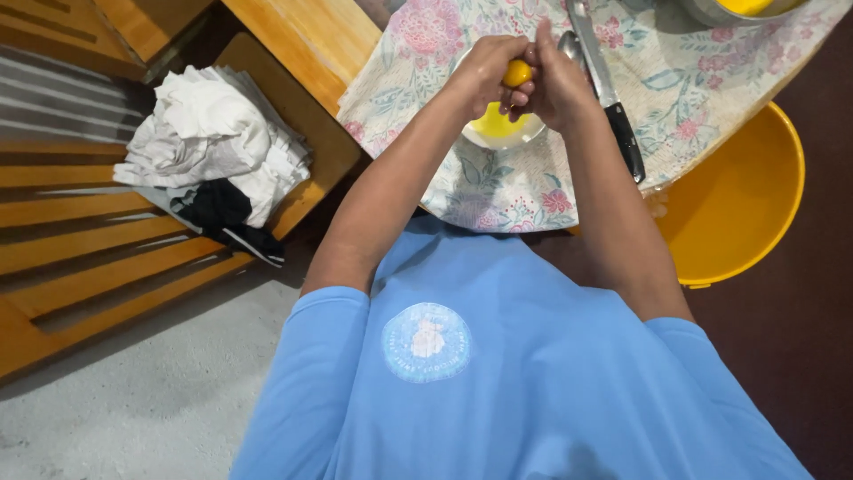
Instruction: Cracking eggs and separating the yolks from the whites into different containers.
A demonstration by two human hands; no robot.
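Spreading across the lower left is a pale grey concrete floor [133,418], with dark floor on the right. Above it on the left stands slatted wooden furniture [80,231] in an orange-brown finish, and on one of its flat boards lies a heap of white and black cloths [213,147]. A table covered by a floral cloth [498,191] in pink, green and cream fills the upper middle. Just beside and below its right edge sits a round yellow tub [737,209]. At the top right edge a metal bowl [711,11] with yellow contents is partly cut off. A long knife [609,98] with a dark handle lies on the cloth to the right of the hands. A small dish [499,132] holding yellow liquid rests on the cloth under the hands. The left hand [484,71] and right hand [555,84] meet above that dish, fingers curled and closed together around a small yellow-orange piece of fruit [517,73], held between them directly over the dish.
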